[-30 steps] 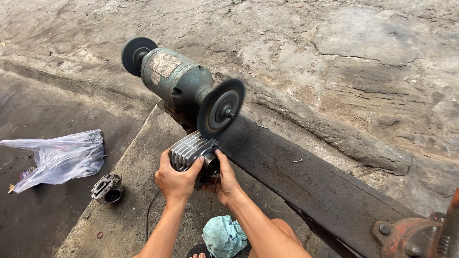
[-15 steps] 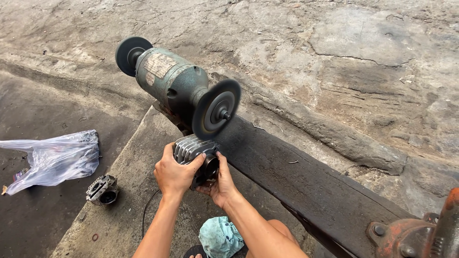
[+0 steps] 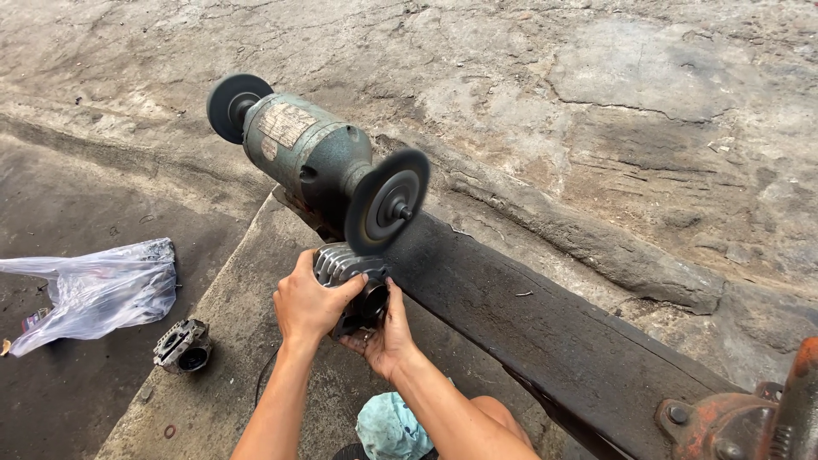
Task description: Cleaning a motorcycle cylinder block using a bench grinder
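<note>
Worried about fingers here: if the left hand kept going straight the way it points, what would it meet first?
Probably the dark round wheel on the green bench grinder, just above the finned grey metal part the left hand grips; depth is unclear.

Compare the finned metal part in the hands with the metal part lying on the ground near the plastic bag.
The finned part is gripped by the left hand and right hand up at the grinder wheel; the loose part lies untouched on the concrete. The finned part shows ribbed fins on top; the loose part shows a round opening. The loose part looks smaller in view. Both are grey, grimy metal housings.
</note>
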